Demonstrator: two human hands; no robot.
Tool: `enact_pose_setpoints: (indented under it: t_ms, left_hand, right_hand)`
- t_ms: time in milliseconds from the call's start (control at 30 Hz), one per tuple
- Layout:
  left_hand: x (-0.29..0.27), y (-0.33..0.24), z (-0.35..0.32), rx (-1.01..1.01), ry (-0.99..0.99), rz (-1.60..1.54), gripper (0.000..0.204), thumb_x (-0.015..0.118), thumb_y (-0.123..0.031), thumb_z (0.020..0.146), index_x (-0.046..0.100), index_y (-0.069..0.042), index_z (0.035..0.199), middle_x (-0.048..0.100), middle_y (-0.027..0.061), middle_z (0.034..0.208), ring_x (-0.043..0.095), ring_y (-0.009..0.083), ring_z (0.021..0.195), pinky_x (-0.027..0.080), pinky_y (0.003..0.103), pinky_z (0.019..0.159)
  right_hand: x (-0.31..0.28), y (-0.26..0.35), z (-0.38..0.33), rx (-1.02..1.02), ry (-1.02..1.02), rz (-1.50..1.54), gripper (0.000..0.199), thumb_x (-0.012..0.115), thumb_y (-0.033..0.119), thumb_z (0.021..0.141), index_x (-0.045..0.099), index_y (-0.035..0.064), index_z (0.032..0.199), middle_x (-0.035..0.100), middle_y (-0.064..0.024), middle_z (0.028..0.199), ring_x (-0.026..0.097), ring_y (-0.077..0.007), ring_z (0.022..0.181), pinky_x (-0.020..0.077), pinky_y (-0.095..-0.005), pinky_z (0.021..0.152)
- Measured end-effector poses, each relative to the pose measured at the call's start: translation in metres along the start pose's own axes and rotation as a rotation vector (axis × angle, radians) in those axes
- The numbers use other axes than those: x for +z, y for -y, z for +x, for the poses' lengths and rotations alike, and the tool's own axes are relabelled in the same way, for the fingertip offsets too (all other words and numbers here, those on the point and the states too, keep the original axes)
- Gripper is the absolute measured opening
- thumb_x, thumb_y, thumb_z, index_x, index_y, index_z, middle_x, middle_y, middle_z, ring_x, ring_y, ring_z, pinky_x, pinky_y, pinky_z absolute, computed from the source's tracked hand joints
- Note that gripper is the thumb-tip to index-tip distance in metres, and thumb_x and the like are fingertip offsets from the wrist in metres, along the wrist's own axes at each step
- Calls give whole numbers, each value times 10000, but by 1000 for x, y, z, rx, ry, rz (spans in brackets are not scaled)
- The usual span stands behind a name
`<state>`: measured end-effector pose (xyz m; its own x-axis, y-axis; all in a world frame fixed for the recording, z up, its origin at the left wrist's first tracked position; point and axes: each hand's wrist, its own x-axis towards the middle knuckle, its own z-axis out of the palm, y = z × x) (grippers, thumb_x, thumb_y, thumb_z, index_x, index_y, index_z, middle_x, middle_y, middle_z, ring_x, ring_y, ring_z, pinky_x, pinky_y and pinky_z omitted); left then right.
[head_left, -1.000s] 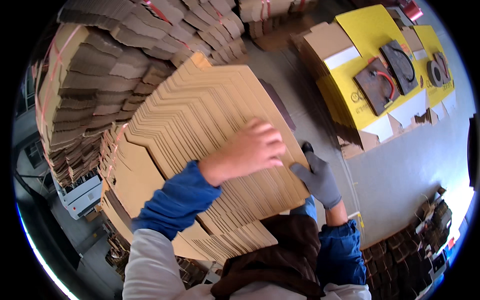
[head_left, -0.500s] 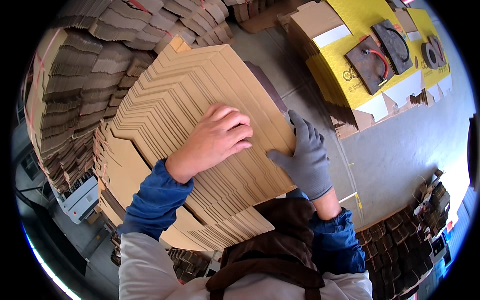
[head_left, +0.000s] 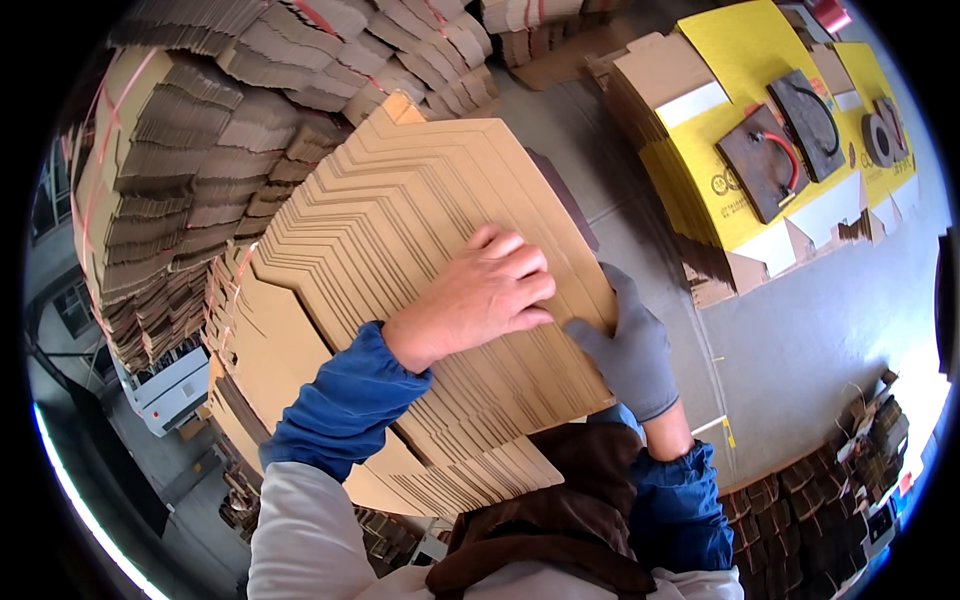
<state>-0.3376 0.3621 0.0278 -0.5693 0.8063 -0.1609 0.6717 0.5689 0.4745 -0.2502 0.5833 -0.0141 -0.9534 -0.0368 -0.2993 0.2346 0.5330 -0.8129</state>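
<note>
A slanting stack of flat brown cardboard sheets (head_left: 400,250) lies fanned out before me, its edges overlapping in steps. Over the stack's upper right part, my bare left hand (head_left: 480,295) rests with its fingers curled in; no object shows in them, and the palm side is hidden. At the right edge, my right hand (head_left: 635,355), in a grey glove, grips the cardboard with the thumb on the top face and the other fingers mostly hidden behind the edge. How many sheets it grips, I cannot tell.
Tall bundles of cardboard (head_left: 165,190) tied with red strapping rise on the left. At the far right, a yellow-topped cardboard stack (head_left: 690,130) carries dark plates with handles (head_left: 765,165) and a tape roll (head_left: 880,140). More dark bundles (head_left: 800,510) stand at the lower right.
The whole view has shifted, so the scene sits lower and farther right. My right fingers, earlier spread beside the edge, are now tucked behind it. My left hand keeps its curled pose over the stack.
</note>
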Motion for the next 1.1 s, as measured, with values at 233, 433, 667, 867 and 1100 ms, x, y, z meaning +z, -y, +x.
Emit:
enact_pose_setpoints:
  t_ms: [233, 433, 667, 867, 1100]
  left_hand:
    - [0, 4, -2, 1, -9, -34, 295, 836, -336, 834, 627, -148, 925, 551, -8, 1001, 521, 227, 1035, 417, 409, 1005]
    - [0, 4, -2, 4, -17, -54, 294, 834, -337, 837, 622, -148, 915, 548, -11, 992, 522, 220, 1020, 415, 407, 1002]
    - [1, 5, -1, 7, -23, -63, 295, 831, -346, 841, 620, -150, 908, 549, -11, 984, 524, 217, 1013, 414, 406, 999]
    - [0, 4, 0, 3, -12, -56, 294, 826, -356, 845, 624, -150, 902, 550, -13, 980, 525, 215, 1012, 415, 404, 998]
    - [-1, 5, 0, 6, -14, -62, 291, 830, -350, 841, 628, -149, 901, 555, -15, 984, 530, 217, 1020, 414, 405, 997]
  right_hand:
    - [0, 3, 0, 166, 76, 94, 676, 865, 321, 807, 575, 104, 1378, 741, -235, 1018, 703, -446, 957, 578, -500, 839]
    - [0, -2, -1, 157, 80, 74, 688, 858, 335, 818, 557, 117, 1397, 737, -252, 1052, 711, -450, 974, 584, -501, 834]
    - [0, -3, 0, 151, 92, 91, 693, 856, 346, 821, 551, 118, 1400, 729, -266, 1069, 713, -452, 987, 586, -499, 838]
    - [0, -4, 0, 146, 89, 99, 691, 860, 349, 818, 559, 101, 1388, 729, -267, 1059, 704, -453, 1005, 578, -493, 857]
    - [-2, -3, 0, 159, 100, 128, 690, 871, 327, 812, 564, 89, 1383, 739, -240, 1089, 683, -452, 1046, 560, -489, 895]
